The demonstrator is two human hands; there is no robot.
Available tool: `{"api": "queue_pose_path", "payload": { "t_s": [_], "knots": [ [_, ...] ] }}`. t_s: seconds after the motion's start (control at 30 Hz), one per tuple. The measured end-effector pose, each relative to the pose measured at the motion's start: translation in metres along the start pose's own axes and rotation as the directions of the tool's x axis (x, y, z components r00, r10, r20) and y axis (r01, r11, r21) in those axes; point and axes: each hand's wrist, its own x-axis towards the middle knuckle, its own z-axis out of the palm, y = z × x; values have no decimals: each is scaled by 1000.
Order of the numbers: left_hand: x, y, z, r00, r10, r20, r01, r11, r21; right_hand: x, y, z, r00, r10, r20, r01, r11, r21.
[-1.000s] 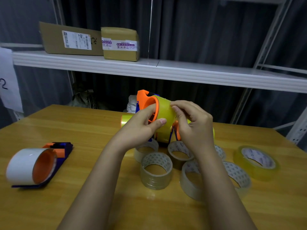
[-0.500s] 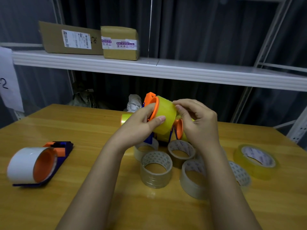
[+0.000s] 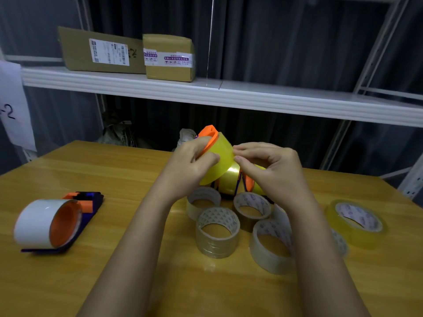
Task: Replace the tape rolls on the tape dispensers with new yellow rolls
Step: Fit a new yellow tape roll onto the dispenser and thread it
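My left hand point(image 3: 190, 164) grips an orange tape dispenser point(image 3: 208, 133) that carries a yellow tape roll point(image 3: 219, 161), held up above the wooden table point(image 3: 114, 170). My right hand point(image 3: 267, 168) pinches the roll's right edge with thumb and fingertips. Behind and below the hands stand more yellow rolls on orange and blue dispensers point(image 3: 231, 179), partly hidden. A second dispenser with a white roll point(image 3: 43, 223) lies on its side at the left of the table.
Several clear and brownish tape rolls point(image 3: 217, 232) stand in a cluster under my wrists. A yellowish roll point(image 3: 357, 223) lies flat at the right. A white shelf point(image 3: 229, 94) with two cardboard boxes point(image 3: 169, 57) runs above the table's far edge.
Both hands have shifted a little with the dispenser. The left hand's fingers now curl over the orange rim, and the right hand's fingertips have moved up onto the roll's edge.
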Motion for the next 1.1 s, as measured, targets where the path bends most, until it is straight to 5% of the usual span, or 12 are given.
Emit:
{"api": "queue_pose_path", "payload": {
  "t_s": [0.47,0.77,1.1],
  "knots": [
    [0,-2,0,1000,1,-32,1,999,52,1,3,2,999,-28,20,28,999,-18],
    [0,-4,0,999,20,-50,-17,998,62,1,7,12,984,-153,-92,140,981,-131],
    [1,-7,-3,998,4,-62,0,998,66,0,5,12,998,-58,-13,58,998,-19]
  ]
}}
